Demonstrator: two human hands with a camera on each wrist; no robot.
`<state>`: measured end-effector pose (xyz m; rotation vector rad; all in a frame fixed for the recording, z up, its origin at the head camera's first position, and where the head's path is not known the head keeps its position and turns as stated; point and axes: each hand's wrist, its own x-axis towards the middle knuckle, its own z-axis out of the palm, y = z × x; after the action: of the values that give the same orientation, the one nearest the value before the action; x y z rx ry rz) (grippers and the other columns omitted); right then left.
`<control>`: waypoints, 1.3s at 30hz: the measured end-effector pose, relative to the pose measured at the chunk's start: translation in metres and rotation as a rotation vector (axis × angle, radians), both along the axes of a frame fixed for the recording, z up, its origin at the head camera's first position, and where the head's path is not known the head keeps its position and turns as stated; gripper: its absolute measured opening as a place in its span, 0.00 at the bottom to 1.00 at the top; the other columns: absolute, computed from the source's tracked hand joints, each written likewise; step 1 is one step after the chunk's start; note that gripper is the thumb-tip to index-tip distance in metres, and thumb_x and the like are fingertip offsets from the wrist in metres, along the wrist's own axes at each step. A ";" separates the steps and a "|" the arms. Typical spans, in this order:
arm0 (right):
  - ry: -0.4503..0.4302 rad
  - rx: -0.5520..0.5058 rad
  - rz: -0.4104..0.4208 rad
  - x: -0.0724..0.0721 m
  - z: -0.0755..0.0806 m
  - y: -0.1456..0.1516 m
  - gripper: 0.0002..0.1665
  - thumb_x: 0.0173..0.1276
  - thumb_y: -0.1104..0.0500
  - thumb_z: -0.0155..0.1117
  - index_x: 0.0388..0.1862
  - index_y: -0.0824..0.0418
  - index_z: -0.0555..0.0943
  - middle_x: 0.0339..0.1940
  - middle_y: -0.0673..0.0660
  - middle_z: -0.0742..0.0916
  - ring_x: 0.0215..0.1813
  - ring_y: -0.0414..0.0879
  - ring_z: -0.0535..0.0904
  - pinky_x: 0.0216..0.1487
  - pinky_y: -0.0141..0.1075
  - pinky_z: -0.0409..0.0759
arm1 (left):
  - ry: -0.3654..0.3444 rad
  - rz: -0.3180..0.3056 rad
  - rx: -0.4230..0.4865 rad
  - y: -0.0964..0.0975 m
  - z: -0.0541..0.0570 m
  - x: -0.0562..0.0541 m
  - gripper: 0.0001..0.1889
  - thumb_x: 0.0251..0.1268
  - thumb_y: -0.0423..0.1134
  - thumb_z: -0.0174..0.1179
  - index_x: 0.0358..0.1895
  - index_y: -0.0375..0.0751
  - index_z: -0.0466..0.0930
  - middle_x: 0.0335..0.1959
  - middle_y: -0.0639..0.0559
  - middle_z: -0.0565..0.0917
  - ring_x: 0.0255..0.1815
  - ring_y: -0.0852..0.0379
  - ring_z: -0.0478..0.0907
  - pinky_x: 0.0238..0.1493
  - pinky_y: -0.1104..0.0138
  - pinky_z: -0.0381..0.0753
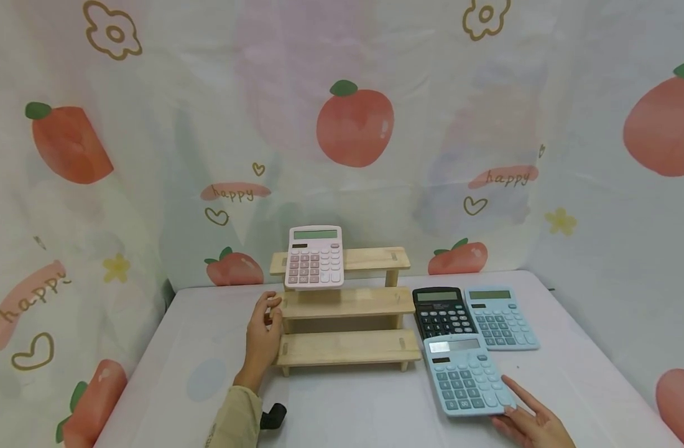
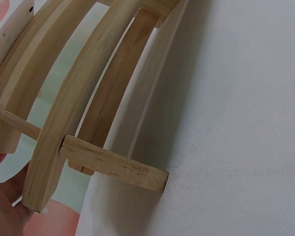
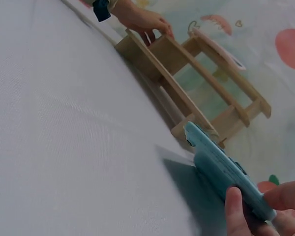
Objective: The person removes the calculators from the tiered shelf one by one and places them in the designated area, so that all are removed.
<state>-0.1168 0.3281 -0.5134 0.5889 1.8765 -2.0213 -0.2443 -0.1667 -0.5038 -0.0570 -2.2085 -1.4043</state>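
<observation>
The left grip (image 1: 262, 336) is grasping the left end of the wooden stand (image 1: 347, 303), presumably steadying it; the right grip (image 1: 532, 423) is pinching the front blue calculator (image 1: 469, 376) by its lower right corner, probably leaving its face uncovered, and is holding it tilted above the surface (image 1: 342, 414). A pink calculator (image 1: 314, 256) is resting at the top shelf (image 1: 375, 258), facing outward, perhaps for easy reading. A black calculator (image 1: 443, 314) and a second blue calculator (image 1: 501, 317) are lying side by side, right of the stand.
</observation>
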 end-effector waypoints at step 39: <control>0.214 0.639 0.450 -0.009 0.049 0.027 0.40 0.82 0.48 0.48 0.76 0.77 0.56 0.64 0.75 0.80 0.50 0.48 0.86 0.51 0.41 0.86 | 0.040 0.006 0.000 0.002 0.001 0.003 0.12 0.76 0.32 0.52 0.56 0.36 0.80 0.70 0.44 0.76 0.45 0.51 0.82 0.45 0.71 0.77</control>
<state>-0.1255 0.3552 -0.4647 0.0619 2.5159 -1.2297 -0.2415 -0.1643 -0.5027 -0.0777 -2.1742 -1.3882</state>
